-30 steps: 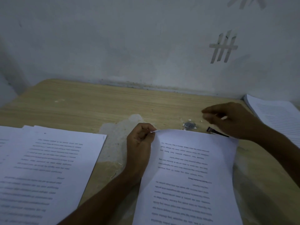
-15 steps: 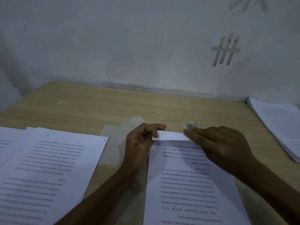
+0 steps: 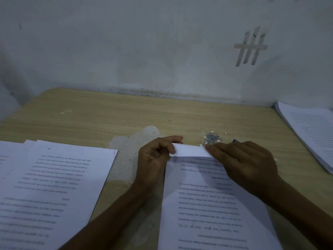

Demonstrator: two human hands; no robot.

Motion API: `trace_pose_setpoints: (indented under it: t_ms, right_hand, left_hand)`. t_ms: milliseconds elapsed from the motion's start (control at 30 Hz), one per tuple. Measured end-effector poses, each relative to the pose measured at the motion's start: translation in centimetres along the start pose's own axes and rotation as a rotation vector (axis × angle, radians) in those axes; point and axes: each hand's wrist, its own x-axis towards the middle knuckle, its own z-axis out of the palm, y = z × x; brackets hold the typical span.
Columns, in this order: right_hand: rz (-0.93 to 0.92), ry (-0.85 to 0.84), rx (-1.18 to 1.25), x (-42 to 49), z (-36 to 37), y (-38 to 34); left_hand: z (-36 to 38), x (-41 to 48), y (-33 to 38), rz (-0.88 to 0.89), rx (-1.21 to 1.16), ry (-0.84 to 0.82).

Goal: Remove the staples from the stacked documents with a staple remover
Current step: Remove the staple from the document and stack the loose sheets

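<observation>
My left hand (image 3: 156, 156) pinches the document (image 3: 207, 199) fold, right hand (image 3: 245, 165) flat on it; pulled staples (image 3: 212, 137) at 12 o'clock; 3 o'clock stack (image 3: 310, 130) likely pending.

Your bench (image 3: 108, 114) shows pale tan wood grain, broken by a grey-white worn patch (image 3: 126, 150). The document (image 3: 207, 204) before you is white, banded with rows of dark print — so are the left stack (image 3: 45, 186) and the right stack (image 3: 310, 130). Silvery staples (image 3: 212, 137) speckle the wood; pale strips (image 3: 250, 46) cross-hatch the grey wall (image 3: 144, 42).
</observation>
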Motion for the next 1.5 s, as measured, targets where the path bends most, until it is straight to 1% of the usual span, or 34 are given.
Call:
trace_pose_setpoints:
  t_ms: [67,133,167,233,300,333,400,433,467,500,567,600,633,667,700,733,800,867,933,967,1033,1133,1233,1333,1500]
  right_hand:
    - [0.072,-0.049,0.055,1.2,-0.6,0.4]
    - [0.205,-0.118,0.131,2.6,-1.5,1.1]
    - [0.279,-0.14,0.156,3.1,-1.8,1.4]
    - [0.408,-0.17,0.179,4.0,-2.2,2.3]
    - [0.463,-0.158,0.19,4.9,-2.5,3.1]
    - [0.459,-0.138,0.149,5.2,-2.5,3.4]
    - [0.464,-0.093,-0.037,5.6,-2.7,3.9]
    - [0.528,-0.075,-0.092,5.5,-2.8,3.9]
    - [0.648,-0.06,-0.072,5.2,-3.0,3.8]
    - [0.818,-0.047,0.025,5.0,-3.3,3.5]
    - [1.198,-0.073,0.355,3.9,-3.9,2.6]
    - [1.342,-0.138,0.531,3.2,-4.1,2.0]
    - [1.429,-0.212,0.7,2.4,-4.4,1.3]
    - [1.457,-0.284,0.854,1.5,-4.4,0.7]
    - [1.444,-0.335,0.976,0.5,-4.2,-0.1]
    - [1.426,-0.343,1.046,-0.4,-4.1,-0.8]
    - [1.402,-0.299,1.07,-1.7,-3.6,-1.8]
    - [1.423,-0.253,1.034,-2.1,-3.6,-1.6]
    - [1.459,-0.223,0.977,-2.1,-4.1,-0.4]
    - [1.476,-0.213,0.936,-2.2,-4.4,0.6]
    - [1.496,-0.22,0.874,-2.6,-5.3,2.9]
    - [1.549,-0.224,0.873,-3.4,-6.8,6.0]
    - [1.562,-0.173,0.764,-5.5,-8.3,10.3]
    - [1.553,-0.104,0.617,-8.3,-9.7,15.3]
    - [1.601,-0.151,0.437,-15.0,-11.0,24.1]
  left_hand:
    - [0.3,0.1,0.5,-0.058,-0.09,0.005]
    - [0.5,0.3,0.6,-0.18,-0.236,0.001]
    - [0.5,0.3,0.7,-0.244,-0.27,-0.007]
    - [0.3,0.4,0.9,-0.346,-0.195,-0.081]
    - [0.4,0.2,0.9,-0.41,-0.045,-0.156]
    - [0.5,0.1,0.8,-0.428,0.0,-0.156]
    - [0.7,0.0,0.7,-0.425,0.016,-0.105]
    - [0.6,0.1,0.8,-0.419,0.01,-0.061]
    - [0.5,0.2,0.9,-0.416,0.005,-0.02]
    - [0.4,0.5,1.1,-0.419,0.009,0.014]
    - [0.1,0.8,1.3,-0.434,0.03,0.044]
    - [0.0,0.9,1.5,-0.446,0.035,0.051]
    - [0.0,0.9,1.6,-0.458,0.034,0.055]
    - [0.1,1.0,1.7,-0.469,0.023,0.062]
    - [0.1,1.0,1.8,-0.482,0.012,0.074]
    - [0.2,1.1,1.8,-0.492,0.01,0.081]
    - [0.3,1.2,1.9,-0.516,0.03,0.079]
    - [0.7,1.0,2.1,-0.561,0.021,0.023]
    - [1.4,0.7,2.4,-0.612,-0.042,-0.084]
    - [1.8,0.6,2.5,-0.624,-0.038,-0.131]
    - [3.1,1.1,2.9,-0.628,0.052,-0.207]
    - [6.0,3.0,3.6,-0.633,0.204,-0.292]
    - [11.1,5.6,3.3,-0.62,0.252,-0.33]
    - [16.9,8.0,1.2,-0.65,0.282,-0.375]
    - [27.7,11.5,-4.5,-0.716,0.312,-0.395]
